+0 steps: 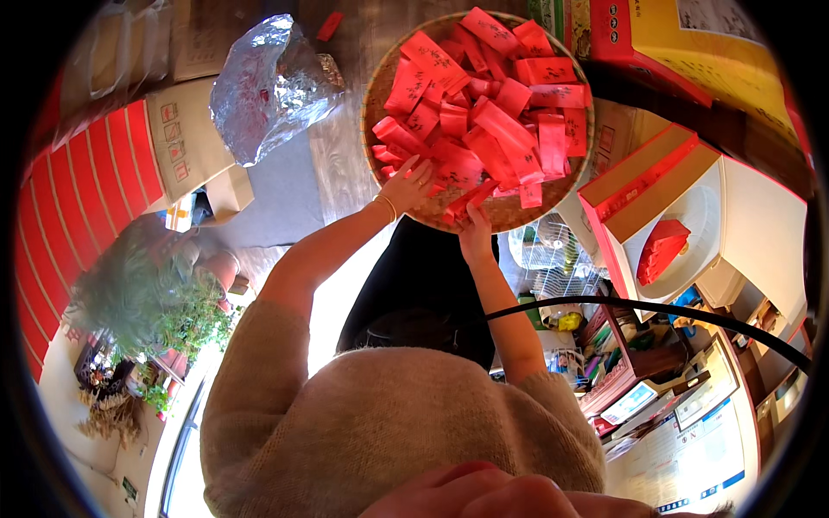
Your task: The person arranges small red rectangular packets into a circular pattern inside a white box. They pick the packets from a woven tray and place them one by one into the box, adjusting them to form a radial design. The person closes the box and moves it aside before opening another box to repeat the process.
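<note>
A round woven bamboo tray (550, 217) holds many red paper packets (495, 133) with dark printed writing, heaped over one another. My left hand (408, 184), with a gold-coloured bracelet at the wrist, rests at the heap's near left edge, fingers spread over the packets; whether it grips one cannot be told. At the tray's near rim, my right hand (476, 226) pinches the lower end of one red packet (467, 199) between thumb and fingers.
Left of the tray lies a crumpled silver foil bag (272, 90); a loose red packet (330, 26) is beyond it. Cardboard boxes (188, 139) stand at left. On the right, an open box (686, 194) holds a red packet stack. A black cable (647, 301) crosses at right.
</note>
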`<action>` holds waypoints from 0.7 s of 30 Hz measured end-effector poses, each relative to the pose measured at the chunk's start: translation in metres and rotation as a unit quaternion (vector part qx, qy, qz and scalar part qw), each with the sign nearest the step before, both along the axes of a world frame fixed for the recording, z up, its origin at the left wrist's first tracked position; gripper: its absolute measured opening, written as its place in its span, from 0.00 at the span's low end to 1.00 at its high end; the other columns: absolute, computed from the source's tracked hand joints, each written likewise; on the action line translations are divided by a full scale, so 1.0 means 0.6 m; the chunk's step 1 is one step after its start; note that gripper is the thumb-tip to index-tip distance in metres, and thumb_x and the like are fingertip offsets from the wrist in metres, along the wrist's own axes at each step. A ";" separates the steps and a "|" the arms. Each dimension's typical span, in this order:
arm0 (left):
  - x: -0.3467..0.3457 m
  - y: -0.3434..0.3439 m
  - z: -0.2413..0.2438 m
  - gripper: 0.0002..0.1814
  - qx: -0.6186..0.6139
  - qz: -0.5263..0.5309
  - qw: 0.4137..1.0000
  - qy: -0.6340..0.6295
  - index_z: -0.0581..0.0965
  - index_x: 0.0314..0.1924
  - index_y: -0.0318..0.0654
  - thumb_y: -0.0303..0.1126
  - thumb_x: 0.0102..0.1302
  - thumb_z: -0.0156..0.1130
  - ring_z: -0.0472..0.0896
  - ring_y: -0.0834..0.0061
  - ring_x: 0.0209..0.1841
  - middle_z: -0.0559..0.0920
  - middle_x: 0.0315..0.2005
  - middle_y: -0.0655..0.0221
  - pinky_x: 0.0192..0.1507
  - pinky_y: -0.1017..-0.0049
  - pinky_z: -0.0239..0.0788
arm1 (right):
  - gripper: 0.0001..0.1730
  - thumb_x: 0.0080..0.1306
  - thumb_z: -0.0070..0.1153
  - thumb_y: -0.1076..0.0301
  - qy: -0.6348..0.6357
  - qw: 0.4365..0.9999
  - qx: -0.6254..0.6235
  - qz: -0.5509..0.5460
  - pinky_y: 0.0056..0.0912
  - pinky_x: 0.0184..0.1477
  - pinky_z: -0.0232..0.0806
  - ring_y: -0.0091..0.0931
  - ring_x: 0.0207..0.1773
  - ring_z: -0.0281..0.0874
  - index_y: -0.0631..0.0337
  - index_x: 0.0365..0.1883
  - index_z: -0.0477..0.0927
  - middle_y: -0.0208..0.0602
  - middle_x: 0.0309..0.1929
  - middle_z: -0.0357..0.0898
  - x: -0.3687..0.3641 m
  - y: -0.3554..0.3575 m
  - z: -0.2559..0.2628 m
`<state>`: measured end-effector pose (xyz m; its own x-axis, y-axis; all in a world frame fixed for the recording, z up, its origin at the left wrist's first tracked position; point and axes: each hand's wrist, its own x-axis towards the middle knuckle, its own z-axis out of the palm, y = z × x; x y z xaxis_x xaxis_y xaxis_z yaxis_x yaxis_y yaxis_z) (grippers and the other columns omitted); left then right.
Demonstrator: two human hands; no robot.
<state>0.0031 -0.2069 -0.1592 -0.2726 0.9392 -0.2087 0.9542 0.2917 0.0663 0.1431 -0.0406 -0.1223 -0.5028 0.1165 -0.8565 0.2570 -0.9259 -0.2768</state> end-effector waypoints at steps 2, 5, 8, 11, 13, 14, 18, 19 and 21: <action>-0.007 -0.017 -0.040 0.30 -0.034 0.017 0.999 -0.019 0.72 0.60 0.39 0.42 0.58 0.60 0.69 0.63 0.63 0.75 0.57 0.61 0.70 0.57 0.51 | 0.16 0.70 0.53 0.64 0.013 1.000 -0.009 0.003 0.30 0.50 0.69 0.25 0.49 0.76 0.58 0.54 0.71 0.31 0.46 0.78 -0.001 0.007 0.018; -0.037 -0.015 -0.029 0.30 -0.041 0.034 0.996 -0.077 0.72 0.60 0.40 0.43 0.57 0.61 0.71 0.65 0.61 0.76 0.54 0.63 0.70 0.58 0.51 | 0.15 0.70 0.52 0.64 0.051 0.999 0.006 0.017 0.30 0.49 0.68 0.24 0.47 0.75 0.58 0.53 0.71 0.30 0.45 0.77 -0.001 0.026 0.040; -0.051 -0.013 0.022 0.35 0.039 0.127 0.976 -0.174 0.71 0.59 0.38 0.44 0.53 0.69 0.72 0.63 0.58 0.77 0.51 0.62 0.68 0.60 0.54 | 0.15 0.71 0.52 0.65 0.090 0.995 0.034 0.024 0.29 0.48 0.68 0.23 0.46 0.74 0.59 0.53 0.71 0.30 0.45 0.76 0.007 0.039 0.056; -0.087 0.003 0.077 0.39 0.049 0.289 0.902 -0.318 0.69 0.60 0.35 0.46 0.51 0.73 0.72 0.56 0.58 0.76 0.52 0.56 0.64 0.60 0.58 | 0.16 0.70 0.52 0.68 0.094 0.994 0.050 0.013 0.28 0.49 0.67 0.23 0.47 0.73 0.60 0.54 0.71 0.30 0.45 0.75 0.009 0.054 0.061; -0.098 0.012 0.083 0.42 0.066 0.374 0.861 -0.338 0.67 0.61 0.34 0.47 0.50 0.74 0.72 0.52 0.57 0.75 0.53 0.52 0.63 0.59 0.60 | 0.17 0.70 0.53 0.69 0.089 0.994 0.058 0.005 0.28 0.50 0.67 0.23 0.47 0.73 0.60 0.56 0.70 0.29 0.45 0.75 0.008 0.058 0.066; -0.108 0.019 0.078 0.44 0.091 0.402 0.856 -0.312 0.66 0.62 0.34 0.48 0.51 0.74 0.71 0.51 0.58 0.74 0.53 0.51 0.62 0.58 0.60 | 0.17 0.70 0.53 0.69 0.086 0.994 0.061 0.003 0.28 0.51 0.67 0.22 0.47 0.73 0.60 0.56 0.70 0.29 0.46 0.75 0.006 0.057 0.067; -0.156 0.059 0.060 0.50 0.205 0.441 0.844 -0.227 0.60 0.67 0.33 0.52 0.52 0.72 0.70 0.49 0.60 0.71 0.58 0.47 0.63 0.58 0.59 | 0.22 0.68 0.54 0.70 0.103 0.991 0.084 0.005 0.28 0.52 0.66 0.21 0.48 0.73 0.63 0.59 0.69 0.29 0.46 0.75 -0.014 0.062 0.085; -0.158 0.072 0.071 0.51 0.223 0.429 0.856 -0.182 0.59 0.68 0.33 0.53 0.52 0.72 0.69 0.48 0.60 0.71 0.58 0.47 0.64 0.58 0.58 | 0.23 0.68 0.55 0.71 0.116 0.989 0.090 0.007 0.28 0.52 0.66 0.21 0.48 0.73 0.63 0.61 0.68 0.30 0.46 0.76 -0.018 0.062 0.087; -0.159 0.095 0.097 0.55 0.257 0.402 0.874 -0.090 0.57 0.69 0.33 0.55 0.50 0.73 0.67 0.46 0.61 0.71 0.57 0.47 0.65 0.57 0.56 | 0.27 0.67 0.56 0.72 0.097 0.978 0.173 0.070 0.27 0.52 0.67 0.21 0.48 0.74 0.65 0.63 0.66 0.31 0.45 0.76 -0.015 0.059 0.079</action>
